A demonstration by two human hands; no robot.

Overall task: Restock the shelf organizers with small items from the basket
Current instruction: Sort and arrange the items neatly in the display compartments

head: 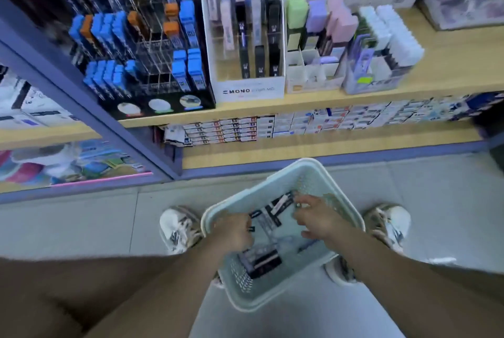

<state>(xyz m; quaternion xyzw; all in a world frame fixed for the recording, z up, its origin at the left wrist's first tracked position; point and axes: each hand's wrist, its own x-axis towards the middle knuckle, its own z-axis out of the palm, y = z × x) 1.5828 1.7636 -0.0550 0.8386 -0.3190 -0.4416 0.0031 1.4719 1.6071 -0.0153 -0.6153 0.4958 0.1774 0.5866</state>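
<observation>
A pale green plastic basket [313,178] sits on the floor between my two shoes. Black-and-white packs [274,209] lie in its middle, and a darker pack [261,258] lies near its front wall. My left hand [234,231] is inside the basket on the left with curled fingers, holding a small black item [250,228] at its fingertips. My right hand [316,217] is inside on the right. Its fingers are bent down onto the end of the black-and-white packs and its thumb is spread away. The shelf organizers stand above on the wooden shelf [450,70].
A black wire rack [152,46] holds blue and orange cases and has several empty slots. A white MONO display box [245,89] holds tall slim packs. Pastel erasers [316,16] and white boxes stand further right. Small boxes line the lower shelf [272,127]. Grey floor tiles surround the basket.
</observation>
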